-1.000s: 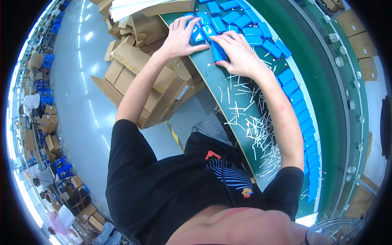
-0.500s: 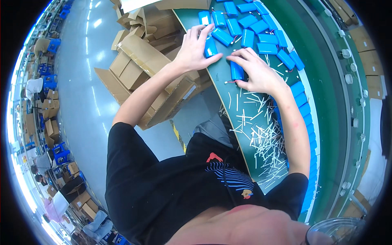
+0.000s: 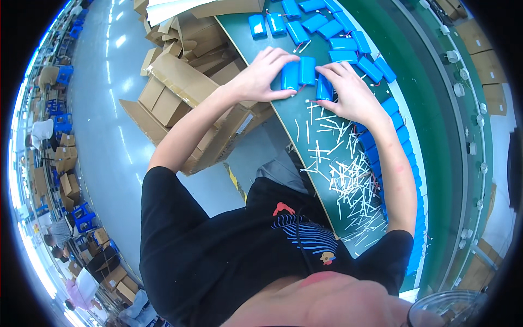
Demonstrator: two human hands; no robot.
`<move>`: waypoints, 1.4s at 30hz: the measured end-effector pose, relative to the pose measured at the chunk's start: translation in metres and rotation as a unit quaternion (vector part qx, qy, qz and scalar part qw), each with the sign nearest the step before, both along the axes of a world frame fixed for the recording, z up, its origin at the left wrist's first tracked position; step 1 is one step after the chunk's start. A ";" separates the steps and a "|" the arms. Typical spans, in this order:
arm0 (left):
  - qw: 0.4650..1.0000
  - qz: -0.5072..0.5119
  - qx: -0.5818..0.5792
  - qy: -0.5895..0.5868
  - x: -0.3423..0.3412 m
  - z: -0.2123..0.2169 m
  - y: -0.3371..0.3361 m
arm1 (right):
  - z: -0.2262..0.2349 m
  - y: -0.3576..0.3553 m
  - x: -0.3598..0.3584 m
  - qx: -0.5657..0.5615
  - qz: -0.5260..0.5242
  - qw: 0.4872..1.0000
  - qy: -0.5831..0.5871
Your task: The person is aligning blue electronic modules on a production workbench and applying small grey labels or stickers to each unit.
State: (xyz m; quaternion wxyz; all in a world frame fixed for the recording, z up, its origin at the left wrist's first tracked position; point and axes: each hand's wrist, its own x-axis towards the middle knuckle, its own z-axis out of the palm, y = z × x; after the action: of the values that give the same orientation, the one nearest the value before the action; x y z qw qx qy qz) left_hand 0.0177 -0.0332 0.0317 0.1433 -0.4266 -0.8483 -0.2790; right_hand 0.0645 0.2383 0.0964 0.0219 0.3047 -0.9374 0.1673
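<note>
My left hand [image 3: 262, 76] grips a blue shrink-wrapped battery pack [image 3: 290, 77] by its two ends, fingers at the far end and thumb at the near one. Close against its right side lies another blue battery pack [image 3: 307, 71], between my hands. In my right hand [image 3: 351, 92] is a third blue battery pack [image 3: 324, 88], also pinched between fingers and thumb, its far end partly covered by the fingers. All three are lined up roughly side by side over the green tabletop [image 3: 261, 60].
Several more blue packs [image 3: 329, 29] with short leads lie beyond my hands. A row of packs [image 3: 404, 136] runs along the table's right side. White thin strips [image 3: 348, 180] are strewn nearer me. Open cardboard boxes [image 3: 180, 98] stand left of the table; a green conveyor [image 3: 436, 163] runs at right.
My left hand has come nearer and closed on a pack. Another pack now sits between my hands, beside the one my right hand still holds. The view has shifted slightly.
</note>
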 end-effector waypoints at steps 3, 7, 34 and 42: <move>0.999 -0.033 -0.010 0.008 0.008 0.003 0.004 | -0.001 -0.002 0.000 0.041 -0.028 0.998 -0.027; 0.998 -0.040 -0.057 0.008 0.003 0.006 0.000 | -0.003 0.005 -0.011 0.002 0.000 1.000 0.000; 0.994 0.078 -0.059 -0.040 -0.050 0.036 -0.068 | -0.006 0.044 -0.017 -0.121 -0.153 0.972 0.128; 0.994 -0.039 -0.094 -0.043 -0.032 0.021 -0.046 | 0.000 0.036 0.008 -0.092 -0.001 0.995 0.037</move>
State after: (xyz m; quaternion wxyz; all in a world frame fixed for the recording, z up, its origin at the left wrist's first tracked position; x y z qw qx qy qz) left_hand -0.0141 -0.0790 0.0529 0.0551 -0.4585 -0.8588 -0.2219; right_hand 0.0725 0.2745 0.0962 0.0844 0.3065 -0.9167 0.2419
